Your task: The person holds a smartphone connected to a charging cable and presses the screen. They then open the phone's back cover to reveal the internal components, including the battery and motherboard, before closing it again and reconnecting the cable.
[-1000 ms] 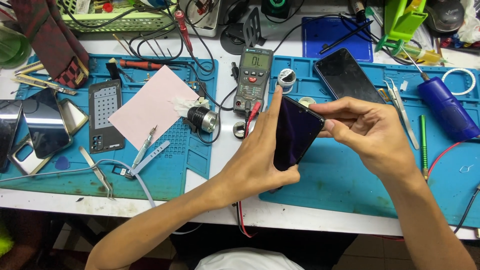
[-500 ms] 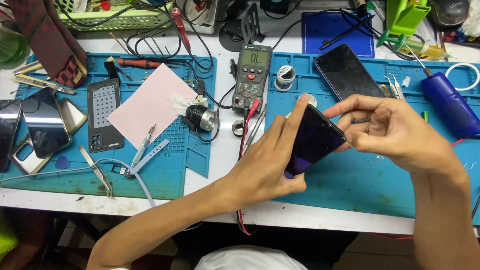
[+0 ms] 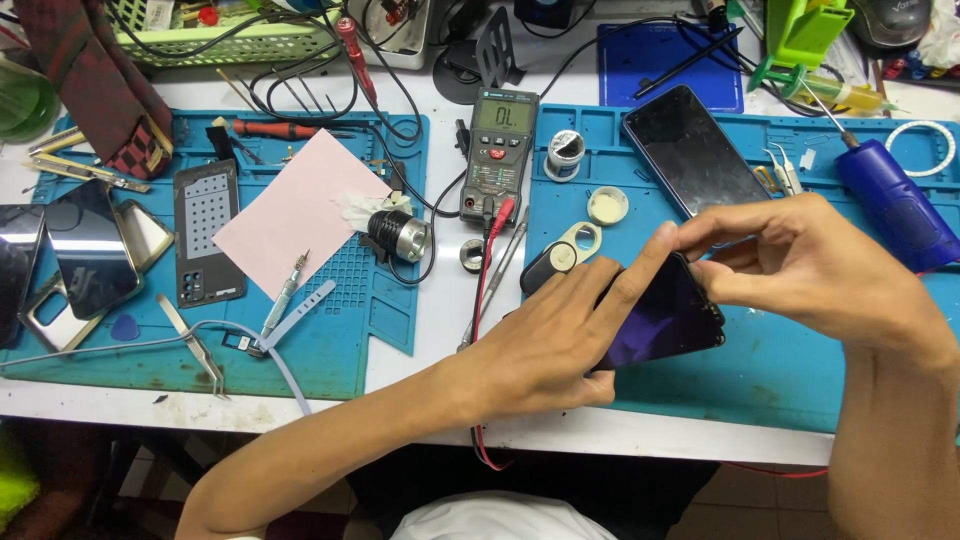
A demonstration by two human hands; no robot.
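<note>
Hands, left hand (image 3: 550, 335) and right hand (image 3: 810, 270), grip dark phone (image 3: 665, 320).

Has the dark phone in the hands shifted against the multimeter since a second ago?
Yes. The dark phone now lies flatter and lower, farther right of the multimeter, gripped by the left hand and right hand.

white bench (image 3: 450, 415) (two blue mats (image 3: 330, 340), multimeter (image 3: 497, 155))

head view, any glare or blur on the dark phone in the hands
Head view: sharp overall; the dark phone, held by left hand and right hand, shows a soft purple sheen; brighter glare on the loose screens at far left.
</note>
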